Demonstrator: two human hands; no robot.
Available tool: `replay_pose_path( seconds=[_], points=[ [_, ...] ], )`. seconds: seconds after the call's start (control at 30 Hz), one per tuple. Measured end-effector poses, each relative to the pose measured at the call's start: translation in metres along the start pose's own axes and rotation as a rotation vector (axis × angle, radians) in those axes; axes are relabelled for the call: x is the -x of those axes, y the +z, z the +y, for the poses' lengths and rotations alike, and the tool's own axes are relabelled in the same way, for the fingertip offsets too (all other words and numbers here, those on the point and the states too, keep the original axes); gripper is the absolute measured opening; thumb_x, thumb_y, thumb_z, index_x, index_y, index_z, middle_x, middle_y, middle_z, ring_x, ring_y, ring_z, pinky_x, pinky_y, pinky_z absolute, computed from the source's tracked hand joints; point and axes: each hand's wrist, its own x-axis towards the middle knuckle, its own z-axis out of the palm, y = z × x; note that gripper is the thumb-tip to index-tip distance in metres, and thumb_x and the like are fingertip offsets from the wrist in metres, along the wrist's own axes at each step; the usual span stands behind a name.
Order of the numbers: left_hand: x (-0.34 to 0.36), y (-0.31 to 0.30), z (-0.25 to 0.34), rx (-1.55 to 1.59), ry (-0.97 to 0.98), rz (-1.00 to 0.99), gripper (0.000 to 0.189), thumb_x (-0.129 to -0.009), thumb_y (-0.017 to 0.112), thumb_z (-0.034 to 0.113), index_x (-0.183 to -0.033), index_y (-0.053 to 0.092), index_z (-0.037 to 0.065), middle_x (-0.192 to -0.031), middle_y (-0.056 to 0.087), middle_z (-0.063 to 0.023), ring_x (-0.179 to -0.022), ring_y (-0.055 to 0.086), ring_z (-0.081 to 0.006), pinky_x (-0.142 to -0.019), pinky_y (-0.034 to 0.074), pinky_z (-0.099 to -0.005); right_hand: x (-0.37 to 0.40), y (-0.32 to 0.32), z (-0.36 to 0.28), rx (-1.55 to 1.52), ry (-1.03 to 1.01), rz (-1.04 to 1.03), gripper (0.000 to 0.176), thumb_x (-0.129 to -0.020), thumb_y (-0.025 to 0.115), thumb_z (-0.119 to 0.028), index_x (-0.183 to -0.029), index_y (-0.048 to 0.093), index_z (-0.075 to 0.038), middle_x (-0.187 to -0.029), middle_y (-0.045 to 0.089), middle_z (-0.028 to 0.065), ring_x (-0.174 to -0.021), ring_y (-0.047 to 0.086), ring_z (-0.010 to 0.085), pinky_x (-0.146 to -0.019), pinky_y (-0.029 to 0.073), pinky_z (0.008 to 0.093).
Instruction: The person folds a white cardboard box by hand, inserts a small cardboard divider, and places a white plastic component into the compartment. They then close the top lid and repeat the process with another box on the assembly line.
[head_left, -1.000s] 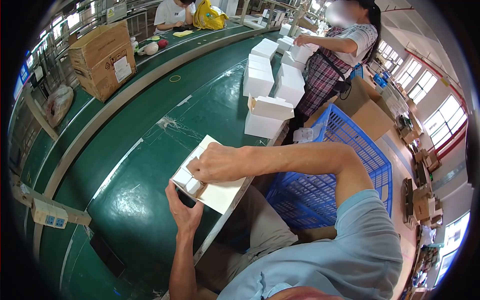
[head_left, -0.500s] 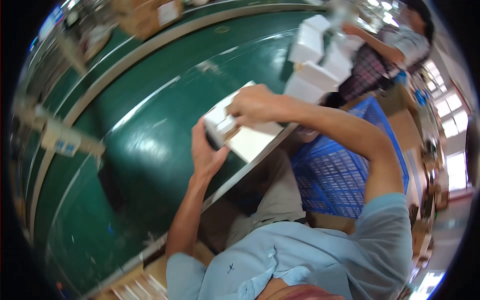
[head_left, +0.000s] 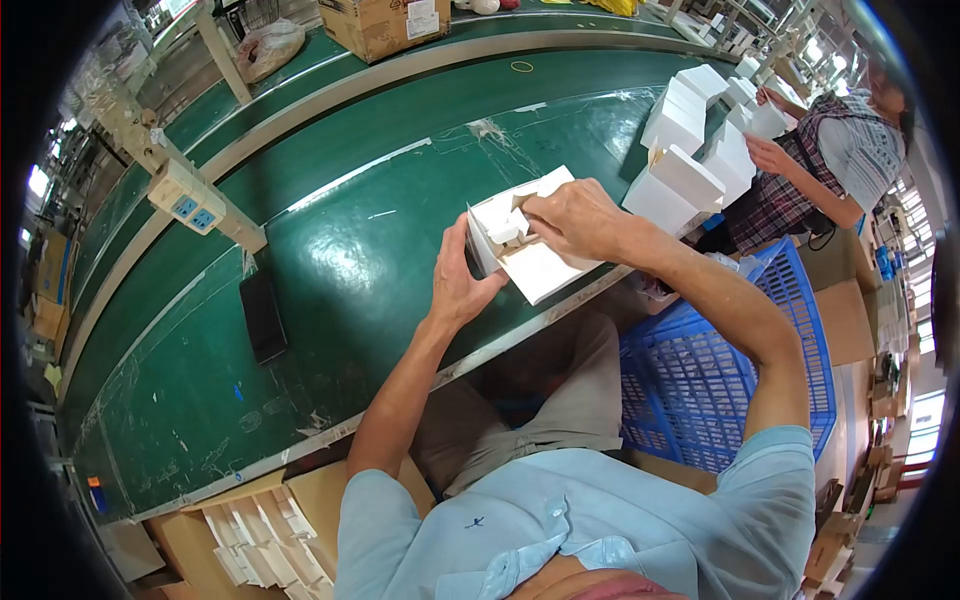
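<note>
Left hand (head_left: 464, 283) curled round side of open white box (head_left: 548, 272), gripping it. Right hand (head_left: 580, 222) closed, fingertips pinching white insert (head_left: 511, 228) inside box. Box on green table (head_left: 340, 290), near table's front edge. White boxes (head_left: 668, 195) grouped beyond right hand. Phone (head_left: 262, 317) flat on table, left side.

No wording, brand or number is legible; only 1 label, some carton print and 1 shirt emblem show.
The brown carton (head_left: 368, 32), beyond the far edge of the green tabletop (head_left: 340, 262), bears 1 white label (head_left: 422, 18) near the right edge of its visible side, its lines too small to read, with dark printed marks (head_left: 393, 30) beside it, also unreadable. The light blue shirt (head_left: 620, 510) carries 1 small dark emblem (head_left: 475, 522) on the chest, without readable letters.
</note>
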Motion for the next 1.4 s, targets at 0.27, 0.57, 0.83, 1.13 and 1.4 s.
replay_pose_path(
  seconds=[0.27,0.57,0.83,1.13,1.4],
  points=[
    [-0.006,-0.033,0.081,-0.494,0.625,0.03,0.075,-0.072,0.089,0.017,-0.143,0.064,0.018,-0.155,0.052,-0.0111,-0.151,0.042,-0.0398,-0.121,0.032,-0.0633,0.001,0.015,0.004,0.135,-0.082,-0.035,0.022,-0.098,0.066,-0.019,-0.114,0.076,-0.007,-0.08,0.076,0.0177,-0.077,0.075,0.0417,-0.071,0.058,0.0543],
    [-0.02,-0.029,0.086,-0.757,0.685,-0.18,0.053,-0.079,0.081,0.011,-0.129,0.071,0.021,-0.142,0.058,-0.0075,-0.139,0.051,-0.0352,-0.116,0.037,-0.0606,0.005,0.01,0.003,0.007,-0.044,0.021,0.026,-0.098,0.066,-0.022,-0.119,0.079,-0.014,-0.088,0.08,0.0166,-0.083,0.077,0.0408,-0.076,0.061,0.0526],
    [-0.02,-0.021,0.084,-0.771,0.724,-0.111,0.036,-0.087,0.073,0.009,-0.122,0.073,0.014,-0.121,0.064,-0.0082,-0.123,0.06,-0.0325,-0.108,0.046,-0.0543,0.007,0.011,0.004,0.057,-0.111,0.11,0.021,-0.1,0.068,-0.028,-0.108,0.074,-0.01,-0.079,0.074,0.0179,-0.076,0.073,0.0433,-0.069,0.058,0.0523],
    [-0.018,-0.02,0.076,-0.71,0.747,-0.064,0.034,-0.08,0.078,0.01,-0.114,0.076,0.013,-0.12,0.065,-0.0086,-0.119,0.06,-0.0325,-0.102,0.047,-0.0534,0.01,-0.063,0.004,-0.122,0.171,0.299,0.022,-0.104,0.066,-0.022,-0.116,0.073,-0.004,-0.089,0.076,0.015,-0.084,0.073,0.0315,-0.076,0.058,0.0425],
    [-0.023,-0.012,0.088,-0.735,0.748,-0.158,0.033,-0.089,0.077,0.014,-0.122,0.077,0.013,-0.126,0.068,-0.0076,-0.125,0.064,-0.0288,-0.109,0.048,-0.0517,0.233,-0.119,0.039,-0.261,0.624,0.476,0.024,-0.108,0.065,-0.015,-0.124,0.072,0.002,-0.099,0.078,0.0122,-0.091,0.074,0.0197,-0.083,0.058,0.0328]
  ],
)
